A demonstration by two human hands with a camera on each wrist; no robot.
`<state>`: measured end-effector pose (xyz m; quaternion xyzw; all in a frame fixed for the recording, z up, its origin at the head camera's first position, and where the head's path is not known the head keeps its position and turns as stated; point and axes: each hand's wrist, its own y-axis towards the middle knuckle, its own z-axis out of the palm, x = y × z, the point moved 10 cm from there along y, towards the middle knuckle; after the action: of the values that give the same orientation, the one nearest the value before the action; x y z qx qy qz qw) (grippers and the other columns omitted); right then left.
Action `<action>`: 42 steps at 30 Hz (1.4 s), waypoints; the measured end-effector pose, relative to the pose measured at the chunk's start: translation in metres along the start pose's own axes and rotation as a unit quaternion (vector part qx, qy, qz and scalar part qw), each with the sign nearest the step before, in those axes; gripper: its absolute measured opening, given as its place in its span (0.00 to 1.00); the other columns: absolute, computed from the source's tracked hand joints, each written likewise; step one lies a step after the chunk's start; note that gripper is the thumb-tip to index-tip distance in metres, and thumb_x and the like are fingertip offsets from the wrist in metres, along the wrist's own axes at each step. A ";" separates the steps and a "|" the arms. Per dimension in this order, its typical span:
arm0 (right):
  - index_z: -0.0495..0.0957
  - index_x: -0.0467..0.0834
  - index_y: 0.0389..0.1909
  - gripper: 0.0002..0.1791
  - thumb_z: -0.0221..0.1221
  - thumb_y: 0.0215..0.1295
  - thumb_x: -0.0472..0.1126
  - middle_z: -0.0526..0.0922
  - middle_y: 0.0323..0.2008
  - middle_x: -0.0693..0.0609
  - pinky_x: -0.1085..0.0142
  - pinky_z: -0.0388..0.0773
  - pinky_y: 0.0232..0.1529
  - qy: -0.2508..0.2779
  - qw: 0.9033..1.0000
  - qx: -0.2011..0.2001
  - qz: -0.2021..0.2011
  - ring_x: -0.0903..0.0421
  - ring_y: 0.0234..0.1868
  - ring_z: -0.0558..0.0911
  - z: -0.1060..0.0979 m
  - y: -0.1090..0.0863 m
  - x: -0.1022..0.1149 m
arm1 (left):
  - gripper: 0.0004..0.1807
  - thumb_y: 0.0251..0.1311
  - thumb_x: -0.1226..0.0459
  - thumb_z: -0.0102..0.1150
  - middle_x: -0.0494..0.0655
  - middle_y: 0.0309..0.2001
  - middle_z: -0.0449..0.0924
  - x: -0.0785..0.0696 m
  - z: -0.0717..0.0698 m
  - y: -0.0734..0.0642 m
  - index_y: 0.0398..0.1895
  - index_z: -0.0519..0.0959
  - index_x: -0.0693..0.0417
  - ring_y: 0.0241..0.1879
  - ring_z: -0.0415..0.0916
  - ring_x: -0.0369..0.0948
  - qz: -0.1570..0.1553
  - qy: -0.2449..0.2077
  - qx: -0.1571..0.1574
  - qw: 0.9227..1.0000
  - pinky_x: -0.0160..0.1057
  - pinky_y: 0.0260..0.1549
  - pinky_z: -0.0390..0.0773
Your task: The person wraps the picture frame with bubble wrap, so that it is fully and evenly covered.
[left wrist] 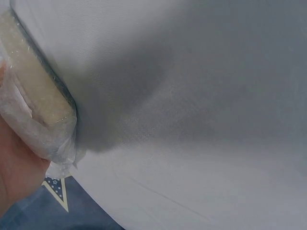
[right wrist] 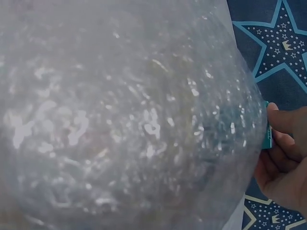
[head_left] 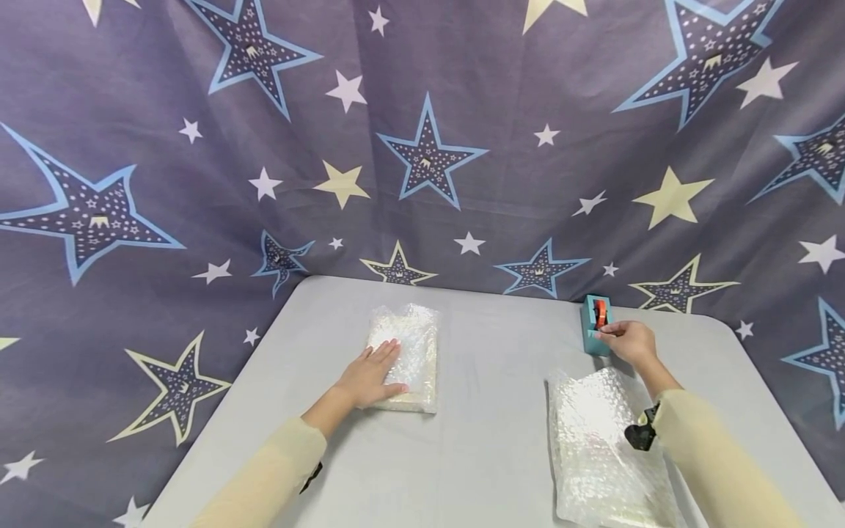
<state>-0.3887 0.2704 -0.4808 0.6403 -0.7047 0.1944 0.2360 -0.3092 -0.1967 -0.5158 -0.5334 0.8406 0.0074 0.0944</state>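
Observation:
My left hand (head_left: 375, 375) lies spread on a flat bubble-wrapped package (head_left: 422, 359), fingers straight and thumb out to the side. In the left wrist view, the package's pale edge (left wrist: 38, 72) shows through the clear wrap. At the back right stands a teal tape dispenser (head_left: 587, 339) with an orange-red roll (head_left: 600, 314) in it. My right hand (head_left: 632, 342) is at the dispenser's front, thumb and forefinger pinching the tape end; the clear strip itself is hard to make out. In the right wrist view, bubble wrap hides most of the dispenser from the right hand (right wrist: 285, 153).
A larger sheet or bundle of bubble wrap (head_left: 594, 455) lies under my right forearm, near the table's front right. The pale grey table (head_left: 488, 411) has rounded back corners. A star-printed cloth (head_left: 502, 205) hangs close behind it.

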 end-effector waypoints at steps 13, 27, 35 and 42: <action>0.83 0.32 0.34 0.15 0.65 0.59 0.43 0.86 0.33 0.36 0.71 0.70 0.23 0.006 0.999 -0.054 -0.005 0.54 0.27 0.79 -0.007 -0.001 0.002 | 0.47 0.63 0.40 0.48 0.58 0.76 0.51 0.000 0.000 0.001 0.73 0.53 0.64 0.76 0.50 0.53 0.002 0.004 -0.001 1.000 0.57 0.74 0.51; 0.81 0.29 0.35 0.21 0.62 0.62 0.48 0.85 0.33 0.34 0.64 0.73 0.26 -0.001 0.997 -0.076 0.018 0.43 0.32 0.81 -0.018 0.000 0.008 | 0.46 0.64 0.41 0.48 0.59 0.75 0.51 -0.004 -0.001 -0.001 0.73 0.53 0.65 0.75 0.50 0.55 0.005 -0.006 0.000 1.000 0.58 0.73 0.52; 0.77 0.29 0.41 0.13 0.56 0.65 0.36 0.77 0.13 0.57 0.70 0.84 0.27 0.307 0.913 -0.012 0.267 0.65 0.17 0.79 0.009 -0.010 -0.026 | 0.46 0.63 0.40 0.48 0.59 0.75 0.52 -0.002 -0.001 -0.002 0.73 0.54 0.65 0.75 0.51 0.54 0.004 -0.005 -0.010 1.000 0.58 0.73 0.53; 0.72 0.42 0.25 0.10 0.51 0.68 0.34 0.76 0.11 0.57 0.74 0.79 0.23 0.462 0.822 0.027 0.333 0.66 0.15 0.76 0.028 -0.021 -0.020 | 0.46 0.63 0.41 0.49 0.58 0.75 0.52 0.000 -0.001 -0.003 0.73 0.54 0.64 0.75 0.51 0.54 -0.001 -0.007 -0.013 1.000 0.57 0.73 0.53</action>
<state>-0.3692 0.2684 -0.5160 0.2079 -0.6783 0.5526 0.4374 -0.3066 -0.1975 -0.5149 -0.5350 0.8394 0.0220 0.0932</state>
